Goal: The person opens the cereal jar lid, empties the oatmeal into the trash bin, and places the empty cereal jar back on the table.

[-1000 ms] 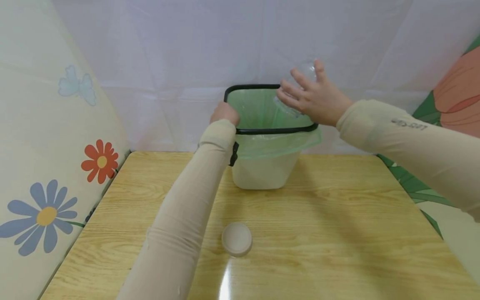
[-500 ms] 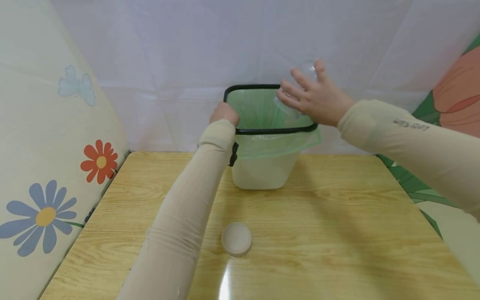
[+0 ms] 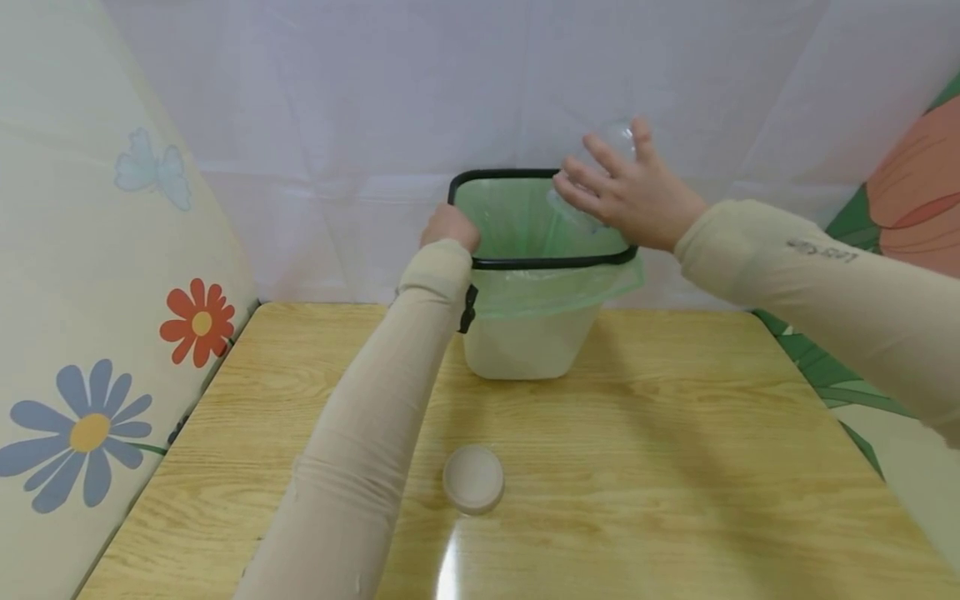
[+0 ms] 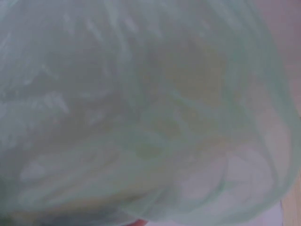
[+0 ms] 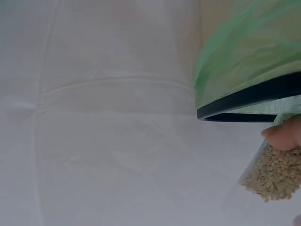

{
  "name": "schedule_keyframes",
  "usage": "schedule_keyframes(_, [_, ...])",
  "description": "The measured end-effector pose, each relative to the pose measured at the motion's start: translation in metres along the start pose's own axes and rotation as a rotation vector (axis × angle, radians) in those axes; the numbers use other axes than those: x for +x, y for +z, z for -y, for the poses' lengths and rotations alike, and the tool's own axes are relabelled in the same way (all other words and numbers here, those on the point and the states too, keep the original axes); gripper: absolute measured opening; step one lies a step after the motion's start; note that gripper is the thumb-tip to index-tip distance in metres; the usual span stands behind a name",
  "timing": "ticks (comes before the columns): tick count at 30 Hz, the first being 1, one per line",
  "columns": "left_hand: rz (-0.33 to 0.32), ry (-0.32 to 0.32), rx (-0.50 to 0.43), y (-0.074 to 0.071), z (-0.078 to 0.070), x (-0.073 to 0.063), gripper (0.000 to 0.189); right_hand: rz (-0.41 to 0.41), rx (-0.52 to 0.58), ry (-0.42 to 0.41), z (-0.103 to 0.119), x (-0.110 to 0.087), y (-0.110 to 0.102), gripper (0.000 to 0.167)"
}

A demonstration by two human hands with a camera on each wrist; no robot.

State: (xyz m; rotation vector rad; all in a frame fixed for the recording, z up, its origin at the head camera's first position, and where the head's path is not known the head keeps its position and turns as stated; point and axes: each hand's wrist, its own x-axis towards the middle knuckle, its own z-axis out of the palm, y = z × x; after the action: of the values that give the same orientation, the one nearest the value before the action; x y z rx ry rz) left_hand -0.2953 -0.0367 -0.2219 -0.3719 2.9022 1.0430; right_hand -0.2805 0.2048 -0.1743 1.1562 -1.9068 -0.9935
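Clear plastic is what the right hand (image 3: 630,196) has hold of on my screen: fingers spread apart from each other but clamped on a see-through container (image 3: 621,140), and my right wrist feed shows the thumb (image 5: 284,136) against its side. That same feed gives me pale brown grain (image 5: 273,176) inside it, though from the head cam I can't make the grain out. The container is tilted, with its lower end over the mouth of the bin (image 3: 525,354) and the other end up above the rim. As for the left hand (image 3: 450,227), it sits on the left side of the black rim (image 3: 551,262), but its fingers are hidden, so I honestly can't tell if they're clamped on anything. My left wrist feed is mostly blurry green film, with just a bit of reddish skin at the bottom edge. Green liner (image 3: 547,292) lines the bin and folds down over the front, and a black clip-like piece (image 3: 467,308) sits under the rim by the left forearm. Bin's upright near the back of a wood-grain table (image 3: 300,358), and well in front of it I've got a small round beige lid-like thing (image 3: 474,477) lying on the tabletop. Behind it all is white cloth (image 3: 337,92), with a flower-print sheet (image 3: 60,275) at the left.
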Motion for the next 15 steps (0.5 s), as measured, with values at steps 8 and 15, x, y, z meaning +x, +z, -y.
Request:
schedule_keyframes(8, [0.004, 0.006, 0.007, -0.0007, -0.0032, -0.005, 0.042, 0.014, 0.024, -0.024, -0.0001, -0.0004, -0.0001, 0.076])
schedule_keyframes(15, [0.004, 0.001, -0.003, 0.0001, -0.0042, -0.0044, 0.042, 0.006, 0.001, -0.019, -0.002, -0.0024, 0.0011, 0.078])
